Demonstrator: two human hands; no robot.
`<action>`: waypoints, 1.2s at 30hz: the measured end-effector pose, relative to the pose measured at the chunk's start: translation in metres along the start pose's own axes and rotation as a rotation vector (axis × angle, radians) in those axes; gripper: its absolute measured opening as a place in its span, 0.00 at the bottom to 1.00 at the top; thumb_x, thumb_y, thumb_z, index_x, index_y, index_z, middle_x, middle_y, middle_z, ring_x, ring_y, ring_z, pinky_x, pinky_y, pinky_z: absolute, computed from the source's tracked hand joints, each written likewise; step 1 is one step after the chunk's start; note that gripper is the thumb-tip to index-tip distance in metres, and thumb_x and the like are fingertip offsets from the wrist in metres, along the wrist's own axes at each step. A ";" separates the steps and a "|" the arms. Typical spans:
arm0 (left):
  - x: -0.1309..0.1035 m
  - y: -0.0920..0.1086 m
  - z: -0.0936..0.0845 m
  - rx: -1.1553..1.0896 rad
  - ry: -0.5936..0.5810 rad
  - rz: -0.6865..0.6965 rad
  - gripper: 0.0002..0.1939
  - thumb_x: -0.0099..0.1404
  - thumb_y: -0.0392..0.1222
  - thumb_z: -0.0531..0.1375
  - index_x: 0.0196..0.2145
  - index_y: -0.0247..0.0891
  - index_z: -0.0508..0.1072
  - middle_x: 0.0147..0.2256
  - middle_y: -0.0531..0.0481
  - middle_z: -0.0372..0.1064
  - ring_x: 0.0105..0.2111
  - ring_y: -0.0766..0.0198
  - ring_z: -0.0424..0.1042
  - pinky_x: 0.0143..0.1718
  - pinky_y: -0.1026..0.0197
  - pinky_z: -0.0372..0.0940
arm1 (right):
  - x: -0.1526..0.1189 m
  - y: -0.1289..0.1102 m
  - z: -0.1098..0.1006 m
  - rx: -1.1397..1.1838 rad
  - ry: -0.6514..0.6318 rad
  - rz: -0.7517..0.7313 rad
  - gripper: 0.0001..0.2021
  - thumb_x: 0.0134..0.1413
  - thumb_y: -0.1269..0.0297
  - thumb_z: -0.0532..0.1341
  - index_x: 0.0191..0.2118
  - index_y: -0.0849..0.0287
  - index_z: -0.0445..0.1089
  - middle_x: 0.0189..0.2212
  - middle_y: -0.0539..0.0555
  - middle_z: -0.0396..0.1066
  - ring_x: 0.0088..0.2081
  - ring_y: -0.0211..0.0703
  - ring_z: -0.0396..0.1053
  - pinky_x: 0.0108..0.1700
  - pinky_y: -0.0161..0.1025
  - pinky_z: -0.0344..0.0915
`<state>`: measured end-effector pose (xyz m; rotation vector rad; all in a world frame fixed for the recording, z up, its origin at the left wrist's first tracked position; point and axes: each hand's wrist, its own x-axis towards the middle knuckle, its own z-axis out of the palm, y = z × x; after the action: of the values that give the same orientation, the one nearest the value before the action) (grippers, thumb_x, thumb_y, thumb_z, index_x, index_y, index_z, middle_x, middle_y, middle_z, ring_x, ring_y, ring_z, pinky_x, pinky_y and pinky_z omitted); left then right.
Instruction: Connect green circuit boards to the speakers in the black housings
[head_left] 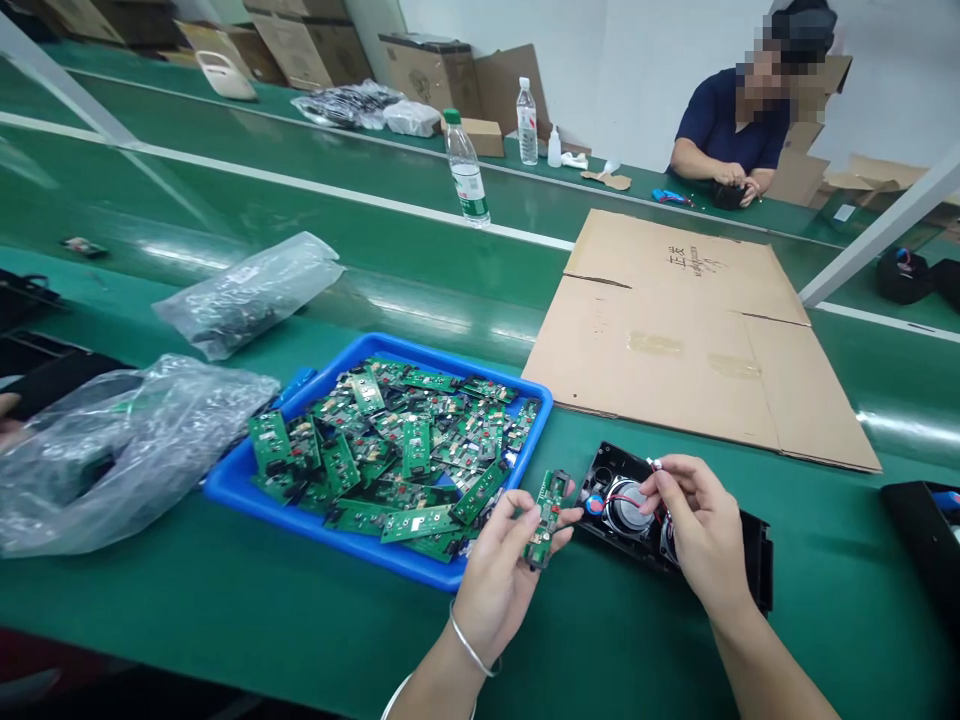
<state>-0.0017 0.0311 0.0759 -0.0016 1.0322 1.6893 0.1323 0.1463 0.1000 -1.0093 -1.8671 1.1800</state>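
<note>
Circuit board (pixel 550 518), lengthwise away, leaning right

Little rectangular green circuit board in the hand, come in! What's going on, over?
Left hand holding rectangular green circuit board. Right hand holding small white connector above open black plastic speaker housing. Right hand blocks view of part of that housing. Over.

The single head-worn view looks from above and behind the fingers (pixel 691 472), forward and down and slightly tilted, with the fingers fairly near, the green worktop (pixel 300 640) spreading around them, and a co-worker (pixel 716 120) and white wall (pixel 630 50) well beyond them.
</note>
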 end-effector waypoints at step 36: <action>-0.004 -0.011 -0.014 0.092 -0.311 0.079 0.19 0.49 0.40 0.69 0.41 0.41 0.74 0.43 0.43 0.75 0.40 0.55 0.74 0.36 0.63 0.68 | -0.027 -0.016 0.025 -0.430 -0.236 -0.606 0.06 0.58 0.76 0.54 0.33 0.61 0.65 0.24 0.48 0.65 0.27 0.34 0.59 0.34 0.37 0.53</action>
<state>0.0017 0.0199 0.0627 0.3547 0.8819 1.6477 0.1190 0.1084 0.1026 -0.4483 -2.4435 0.5642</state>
